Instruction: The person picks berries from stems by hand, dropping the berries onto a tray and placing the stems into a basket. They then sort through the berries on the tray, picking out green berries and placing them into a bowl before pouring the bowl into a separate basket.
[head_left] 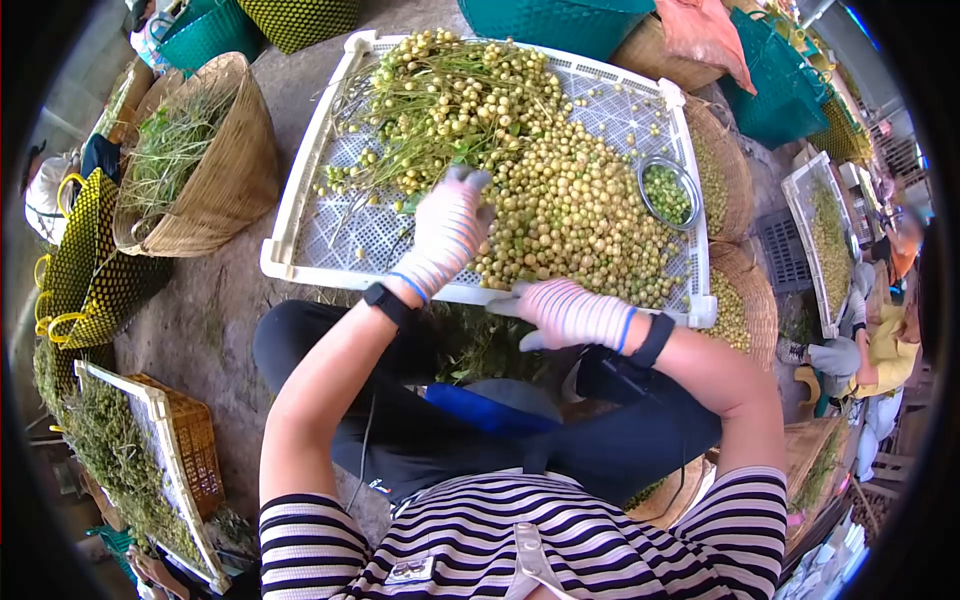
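A white mesh tray (290, 225) lies in front of me, with small round yellow-green fruits (575, 190) spread over its middle and right side. Fruits still on stems (425, 110) form a bushy heap at its far left. My left hand (447, 228), in a striped white glove, is over the heap's near edge, fingers curled together; whatever they hold is hidden. Gloved the same way, my right hand (575, 315) is at the tray's near rim, its fingers stretched left and thumb apart. A round metal bowl (668, 192) of greener fruits stands on the tray's right side.
A wicker basket (205, 165) of green stalks stands to the left. Below it, another tray (150, 450) of stems rests on an orange crate (190, 440). Baskets of fruits (735, 290) adjoin the tray's right side. Teal baskets (560, 25) stand behind. A person (880, 340) sits far right.
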